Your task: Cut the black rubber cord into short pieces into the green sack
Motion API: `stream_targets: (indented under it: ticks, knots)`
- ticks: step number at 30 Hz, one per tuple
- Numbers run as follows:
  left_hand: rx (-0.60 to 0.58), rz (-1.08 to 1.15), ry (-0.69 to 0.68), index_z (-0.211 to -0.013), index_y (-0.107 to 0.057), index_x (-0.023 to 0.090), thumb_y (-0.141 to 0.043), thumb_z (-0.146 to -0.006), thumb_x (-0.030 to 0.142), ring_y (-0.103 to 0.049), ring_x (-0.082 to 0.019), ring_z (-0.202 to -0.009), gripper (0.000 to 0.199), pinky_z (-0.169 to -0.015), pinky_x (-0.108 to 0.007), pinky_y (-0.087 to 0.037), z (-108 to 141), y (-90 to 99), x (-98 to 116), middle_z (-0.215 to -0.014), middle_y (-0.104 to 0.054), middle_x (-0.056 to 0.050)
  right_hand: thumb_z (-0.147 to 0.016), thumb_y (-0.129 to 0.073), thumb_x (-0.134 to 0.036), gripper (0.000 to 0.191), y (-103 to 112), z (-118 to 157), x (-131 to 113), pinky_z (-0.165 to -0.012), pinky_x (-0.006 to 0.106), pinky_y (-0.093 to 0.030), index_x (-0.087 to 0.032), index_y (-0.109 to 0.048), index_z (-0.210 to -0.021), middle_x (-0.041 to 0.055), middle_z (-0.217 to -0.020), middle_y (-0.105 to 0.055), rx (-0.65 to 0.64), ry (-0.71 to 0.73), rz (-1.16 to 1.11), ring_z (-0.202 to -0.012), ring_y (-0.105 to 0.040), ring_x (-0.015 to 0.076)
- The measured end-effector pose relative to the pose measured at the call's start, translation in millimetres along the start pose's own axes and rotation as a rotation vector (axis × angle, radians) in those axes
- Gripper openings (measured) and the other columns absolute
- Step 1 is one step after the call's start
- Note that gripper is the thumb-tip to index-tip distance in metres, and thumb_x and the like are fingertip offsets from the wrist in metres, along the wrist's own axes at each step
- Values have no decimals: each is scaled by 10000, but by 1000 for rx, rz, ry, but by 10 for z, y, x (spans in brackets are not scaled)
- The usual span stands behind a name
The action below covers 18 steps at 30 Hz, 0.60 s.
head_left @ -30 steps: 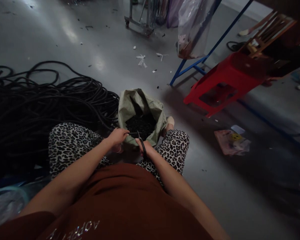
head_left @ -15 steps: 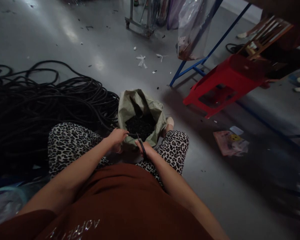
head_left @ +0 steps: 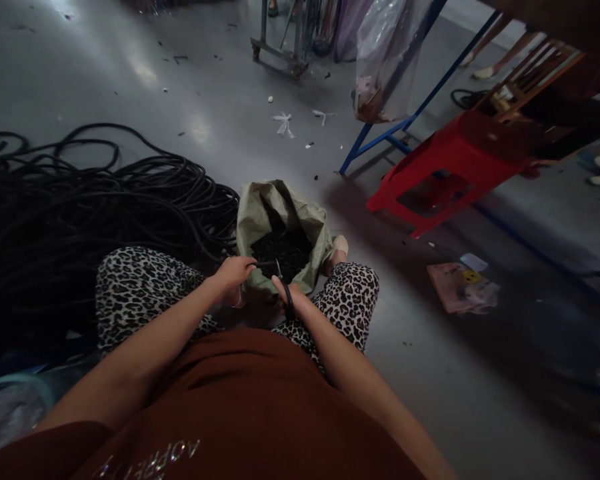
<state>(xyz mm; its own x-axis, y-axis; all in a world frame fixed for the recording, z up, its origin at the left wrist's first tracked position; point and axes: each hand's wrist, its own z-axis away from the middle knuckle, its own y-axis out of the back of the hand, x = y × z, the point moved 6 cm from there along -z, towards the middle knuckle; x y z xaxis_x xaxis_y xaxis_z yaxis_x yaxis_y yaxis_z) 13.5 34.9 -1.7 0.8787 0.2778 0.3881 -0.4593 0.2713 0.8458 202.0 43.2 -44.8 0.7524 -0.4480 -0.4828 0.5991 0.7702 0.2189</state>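
My left hand [head_left: 234, 272] is closed on a black cord, whose end [head_left: 266, 264] sticks out to the right over the mouth of a greenish sack [head_left: 318, 220]. Black-handled scissors [head_left: 286, 297] are in my right hand [head_left: 291, 297], their blades pointing up beside the cord's end. Small black pieces [head_left: 283, 248] lie inside the sack, which stands on the floor between my legs. To the left, a large heap of black cord [head_left: 130, 193] spreads over the floor.
A red plastic stool [head_left: 460, 157] lies tilted at the right by a blue metal frame [head_left: 375, 137] with a clear bag. A wheeled stand [head_left: 280, 57] is at the top. Flat packaging [head_left: 455, 287] lies at right; another person's legs [head_left: 505, 57] show at upper right.
The scissor blades have swung slightly to the right and point more upward. My left hand is nearly where it was. More of the other person's legs shows at the upper right.
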Motion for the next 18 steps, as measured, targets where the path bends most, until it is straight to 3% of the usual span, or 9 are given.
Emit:
stream_targets:
  ticks: [6, 18]
  knots:
    - [28, -2, -6, -1142, -598, 254, -427, -833, 316, -573, -165, -1027, 358, -884, -239, -414, 10, 21, 34, -1138, -632, -5, -698, -330, -802, 766, -50, 26, -38, -431, 257, -483, -89, -592, -802, 88, -562, -588, -70, 35, 25, -462, -587, 182]
    - [24, -16, -52, -1159, -589, 239, -404, -846, 321, -578, -162, -1016, 372, -876, -238, -417, 32, -30, 120, -1132, -634, -18, -700, -326, -802, 786, -98, -57, -26, -383, 243, -458, -78, -595, -845, 70, -517, -576, -90, 65, 3, -424, -580, 183]
